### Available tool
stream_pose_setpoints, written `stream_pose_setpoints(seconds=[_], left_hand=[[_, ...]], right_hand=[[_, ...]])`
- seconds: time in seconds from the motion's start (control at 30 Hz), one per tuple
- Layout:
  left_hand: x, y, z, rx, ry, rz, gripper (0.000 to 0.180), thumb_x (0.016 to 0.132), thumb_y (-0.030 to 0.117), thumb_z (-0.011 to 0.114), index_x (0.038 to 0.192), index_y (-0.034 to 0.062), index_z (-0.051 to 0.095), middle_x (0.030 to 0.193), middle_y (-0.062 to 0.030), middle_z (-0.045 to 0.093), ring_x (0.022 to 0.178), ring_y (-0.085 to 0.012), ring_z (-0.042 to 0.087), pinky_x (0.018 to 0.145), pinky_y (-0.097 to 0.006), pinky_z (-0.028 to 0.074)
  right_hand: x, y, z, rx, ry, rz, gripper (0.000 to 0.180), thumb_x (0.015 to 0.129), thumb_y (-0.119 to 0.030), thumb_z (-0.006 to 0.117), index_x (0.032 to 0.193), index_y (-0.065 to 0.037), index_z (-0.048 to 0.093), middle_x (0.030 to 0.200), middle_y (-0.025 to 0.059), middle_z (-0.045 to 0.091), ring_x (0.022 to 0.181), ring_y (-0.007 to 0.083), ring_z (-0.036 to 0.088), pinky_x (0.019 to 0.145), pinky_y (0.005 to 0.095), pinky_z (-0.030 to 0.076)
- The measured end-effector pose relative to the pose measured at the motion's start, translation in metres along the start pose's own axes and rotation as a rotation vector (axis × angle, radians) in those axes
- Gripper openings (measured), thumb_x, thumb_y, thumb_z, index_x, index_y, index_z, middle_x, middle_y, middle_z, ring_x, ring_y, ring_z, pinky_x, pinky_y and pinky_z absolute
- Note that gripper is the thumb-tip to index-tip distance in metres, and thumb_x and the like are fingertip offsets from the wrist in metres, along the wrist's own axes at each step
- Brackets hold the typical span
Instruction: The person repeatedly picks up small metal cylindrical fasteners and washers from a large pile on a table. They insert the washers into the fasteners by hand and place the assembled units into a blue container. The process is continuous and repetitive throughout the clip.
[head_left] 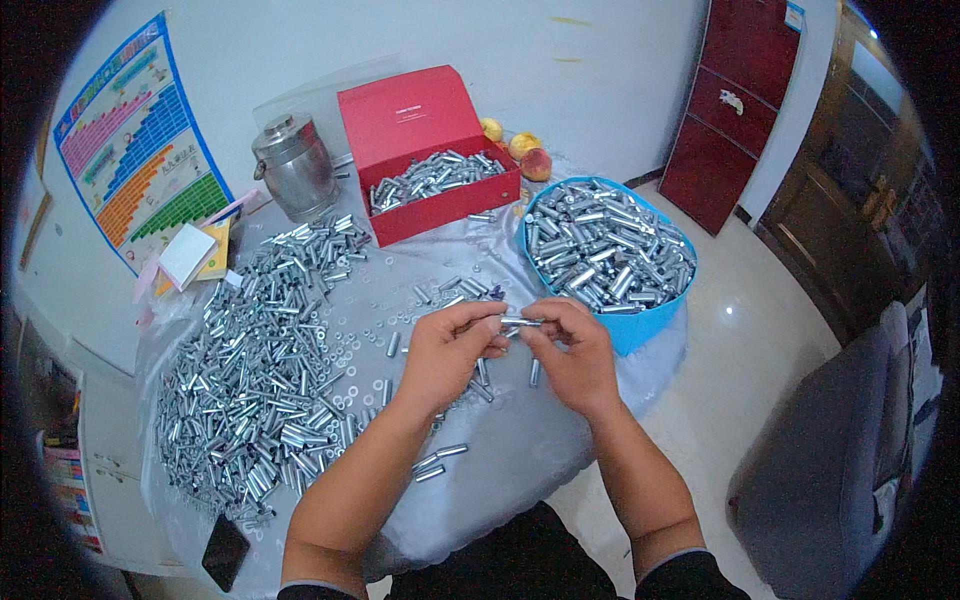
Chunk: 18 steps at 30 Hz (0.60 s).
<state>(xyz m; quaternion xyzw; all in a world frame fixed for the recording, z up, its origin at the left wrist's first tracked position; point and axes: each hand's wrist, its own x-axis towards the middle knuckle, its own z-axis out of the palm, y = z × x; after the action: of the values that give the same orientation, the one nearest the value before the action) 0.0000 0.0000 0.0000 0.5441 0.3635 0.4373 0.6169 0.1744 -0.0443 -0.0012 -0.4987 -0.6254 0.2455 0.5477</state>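
Note:
My left hand [445,350] and my right hand [577,360] meet over the table, both closed in a pinch. Between their fingertips lies a small shiny metal sleeve [516,321], held level, one end in each hand. Whether a bolt sits inside it cannot be made out. Loose metal sleeves [430,472] lie on the cloth around and below my hands. To the left spreads a big heap of silvery sleeves and bolts [250,390], with flat washers [345,355] scattered along its right side.
Just beyond my right hand stands a blue container [628,332] heaped with metal pieces. Farther back is a red lidded box [440,222], partly full, beside a steel pot [298,170] and some fruit [536,164]. A black phone [226,552] lies at the table's near left edge.

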Motion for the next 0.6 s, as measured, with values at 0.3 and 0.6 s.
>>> stream_pose_setpoints(seconds=[0.3, 0.6], left_hand=[[0.025, 0.003, 0.06, 0.55, -0.101, 0.355, 0.02, 0.085, 0.009, 0.069, 0.104, 0.0018, 0.069, 0.089, -0.0086, 0.069, 0.074, -0.0117, 0.063, 0.068, -0.025, 0.05], [0.048, -0.002, 0.088, 0.732, -0.07, 0.605, 0.016, 0.08, 0.012, 0.07, 0.092, 0.0012, 0.07, 0.088, -0.0144, 0.069, 0.078, -0.0254, 0.066, 0.069, -0.033, 0.051]], right_hand=[[-0.014, 0.015, -0.057, -0.265, 0.219, -0.13, 0.023, 0.08, 0.001, 0.068, 0.103, -0.003, 0.066, 0.105, 0.0128, 0.064, 0.09, 0.024, 0.065, 0.076, 0.0314, 0.052], [-0.004, 0.02, -0.088, -0.411, 0.288, -0.156, 0.02, 0.08, -0.001, 0.065, 0.1, -0.003, 0.067, 0.103, 0.0139, 0.066, 0.099, 0.0302, 0.062, 0.088, 0.0373, 0.048]])
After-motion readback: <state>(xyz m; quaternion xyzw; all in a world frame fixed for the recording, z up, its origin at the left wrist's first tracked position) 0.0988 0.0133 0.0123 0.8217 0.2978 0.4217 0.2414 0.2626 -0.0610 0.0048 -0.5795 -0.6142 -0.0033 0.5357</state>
